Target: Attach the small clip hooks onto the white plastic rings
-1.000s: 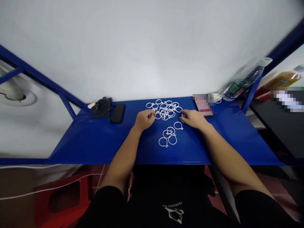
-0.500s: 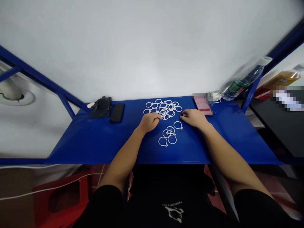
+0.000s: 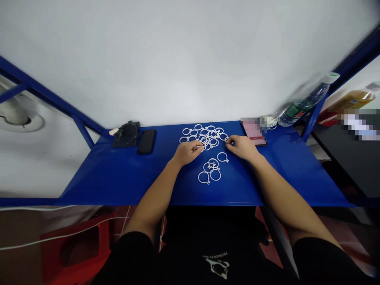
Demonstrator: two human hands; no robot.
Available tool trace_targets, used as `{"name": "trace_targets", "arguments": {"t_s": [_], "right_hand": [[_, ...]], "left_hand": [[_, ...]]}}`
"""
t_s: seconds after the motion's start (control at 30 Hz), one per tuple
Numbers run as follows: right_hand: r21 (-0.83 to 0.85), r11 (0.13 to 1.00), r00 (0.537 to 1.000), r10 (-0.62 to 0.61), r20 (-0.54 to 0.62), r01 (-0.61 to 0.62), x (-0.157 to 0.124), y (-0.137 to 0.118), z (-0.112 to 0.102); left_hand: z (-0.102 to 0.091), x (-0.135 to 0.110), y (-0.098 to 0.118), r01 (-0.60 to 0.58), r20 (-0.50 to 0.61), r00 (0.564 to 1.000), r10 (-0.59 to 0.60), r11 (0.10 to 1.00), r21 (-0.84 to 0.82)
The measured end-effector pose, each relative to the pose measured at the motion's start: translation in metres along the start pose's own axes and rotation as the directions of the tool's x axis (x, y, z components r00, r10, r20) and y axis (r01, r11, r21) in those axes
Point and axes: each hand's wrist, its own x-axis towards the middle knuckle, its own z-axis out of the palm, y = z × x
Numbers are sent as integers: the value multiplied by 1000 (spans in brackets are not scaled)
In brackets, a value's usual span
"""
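The person reaches forward with both bare arms over a blue metal table (image 3: pixel 118 178), and most of the white plastic rings (image 3: pixel 204 132) lie there in one loose heap near the back edge, many of them overlapping. The left hand (image 3: pixel 187 153) is at the front-left side of this heap, and its fingertips (image 3: pixel 199 147) touch the rings or are just beside them. The right hand (image 3: pixel 242 147) is at the right side of the heap, with its fingertips (image 3: pixel 228 143) close to one ring. Both hands are curled, and the fingers come together, but I cannot tell if the grip of either hand is closed on a ring, because the fingers hide this. Nearer to the person, a small group of rings (image 3: pixel 211 166) lies apart from the heap, and one single ring (image 3: pixel 222 152) lies just beside the right hand. Along the back of the table, left of the heap, are a black phone (image 3: pixel 146 141) and a dark object (image 3: pixel 127 133), and to the right is a phone with a pink screen (image 3: pixel 253 132), partly blurred, then a white coiled cable (image 3: pixel 268 121) and a plastic water bottle (image 3: pixel 305 101) lying tilted
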Motion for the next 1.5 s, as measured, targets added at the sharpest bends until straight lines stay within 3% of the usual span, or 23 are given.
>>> {"name": "trace_targets", "arguments": {"t_s": [0.2,0.33,0.4,0.5,0.6,0.67,0.77,0.87,1.03,1.23,1.5], "right_hand": [[-23,996,994,-83,76,85,0,5,2],[-70,989,987,-122,102,129,-1,7,2],[-82,986,986,-137,95,145,-1,7,2],[-44,992,992,-120,39,122,0,5,2],[61,997,996,-36,-82,41,0,2,1],[154,988,988,13,-152,11,-1,0,1],[238,971,977,35,-210,17,-2,0,1],[238,968,971,-22,-237,80,-1,0,1],[228,950,952,-151,-268,214,4,7,11],[213,953,931,-136,-339,217,8,15,19],[199,945,919,-180,-351,261,-1,3,9]], "left_hand": [[-5,0,4,-46,69,996,53,994,-96],[-7,-2,9,15,203,978,41,965,-263],[-7,-2,9,23,187,982,32,959,-284],[-6,0,6,19,23,1000,-15,977,-213],[-7,4,-2,73,-146,986,-82,995,-64],[-9,7,-9,143,-189,973,-136,990,23],[-11,10,-20,271,-166,953,-252,957,101],[-11,10,-26,349,-129,935,-331,926,148],[-8,9,-26,342,-43,939,-340,921,186],[-9,10,-29,396,-63,918,-391,898,191],[-14,11,-25,414,47,896,-441,870,268]]}}
